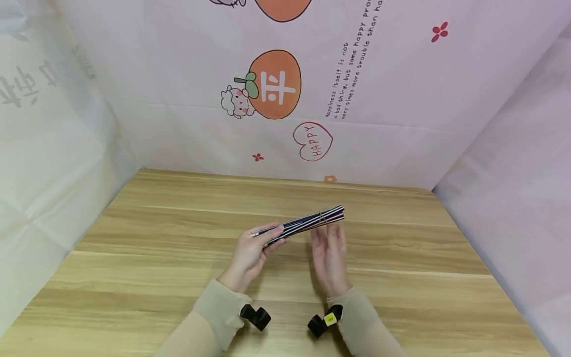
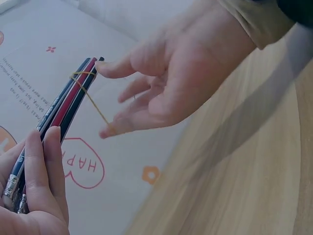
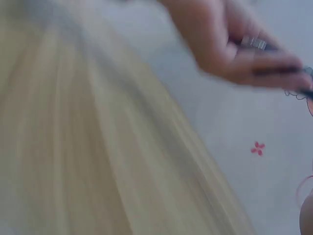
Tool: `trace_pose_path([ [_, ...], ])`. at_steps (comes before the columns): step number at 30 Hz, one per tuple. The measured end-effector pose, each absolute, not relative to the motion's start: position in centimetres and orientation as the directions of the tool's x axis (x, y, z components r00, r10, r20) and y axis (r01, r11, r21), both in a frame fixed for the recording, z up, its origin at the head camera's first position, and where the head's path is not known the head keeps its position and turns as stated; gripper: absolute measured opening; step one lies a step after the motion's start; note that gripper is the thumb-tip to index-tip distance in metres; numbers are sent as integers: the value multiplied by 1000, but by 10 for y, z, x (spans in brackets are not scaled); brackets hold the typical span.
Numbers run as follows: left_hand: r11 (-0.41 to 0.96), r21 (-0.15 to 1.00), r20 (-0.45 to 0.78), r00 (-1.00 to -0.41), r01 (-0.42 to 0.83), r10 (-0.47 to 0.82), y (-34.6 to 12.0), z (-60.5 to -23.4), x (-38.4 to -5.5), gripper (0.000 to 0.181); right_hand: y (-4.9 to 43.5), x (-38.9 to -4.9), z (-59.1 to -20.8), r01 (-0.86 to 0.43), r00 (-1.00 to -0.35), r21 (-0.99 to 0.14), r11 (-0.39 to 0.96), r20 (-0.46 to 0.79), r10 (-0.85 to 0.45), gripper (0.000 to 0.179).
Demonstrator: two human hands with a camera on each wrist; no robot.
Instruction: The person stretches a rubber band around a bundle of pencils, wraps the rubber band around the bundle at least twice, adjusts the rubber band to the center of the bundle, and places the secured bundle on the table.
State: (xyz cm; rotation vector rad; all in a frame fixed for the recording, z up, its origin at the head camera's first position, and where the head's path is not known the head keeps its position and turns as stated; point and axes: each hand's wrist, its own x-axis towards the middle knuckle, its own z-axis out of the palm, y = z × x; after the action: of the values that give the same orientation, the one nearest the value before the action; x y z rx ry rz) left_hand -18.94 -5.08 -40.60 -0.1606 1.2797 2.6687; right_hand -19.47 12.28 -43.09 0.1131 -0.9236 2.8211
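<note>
A bundle of dark striped pencils (image 1: 308, 222) slants up to the right above the table, a red one (image 2: 73, 100) among them in the left wrist view. My left hand (image 1: 250, 253) grips the bundle near its metal-capped eraser ends. Around the far end runs a thin yellowish rubber band (image 2: 92, 99). My right hand (image 1: 330, 260) is below that end, its fingers spread and fairly straight. The band stretches from the pencils to one of its fingertips (image 2: 106, 132), while another digit touches the bundle's end. In the right wrist view the left hand (image 3: 220, 49) is blurred.
Beneath both hands lies a wood-grain table (image 1: 178, 258). A white printed sheet (image 1: 200, 139) rises behind it, with pale sheets on the left (image 1: 53, 163) and right (image 1: 513, 163). Black devices (image 1: 255, 317) are strapped on both wrists.
</note>
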Motion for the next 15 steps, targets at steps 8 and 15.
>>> trace_pose_path([
  [8, -648, 731, -186, -976, -216, 115, -53, -400, -190, 31, 147, -201, -420, -472, -875, -694, -543, 446, 190, 58],
  [15, -624, 743, -198, -970, -243, 143, -60, -397, -192, 18, 168, -203, -405, -628, -770, -760, -168, 638, -11, 58],
])
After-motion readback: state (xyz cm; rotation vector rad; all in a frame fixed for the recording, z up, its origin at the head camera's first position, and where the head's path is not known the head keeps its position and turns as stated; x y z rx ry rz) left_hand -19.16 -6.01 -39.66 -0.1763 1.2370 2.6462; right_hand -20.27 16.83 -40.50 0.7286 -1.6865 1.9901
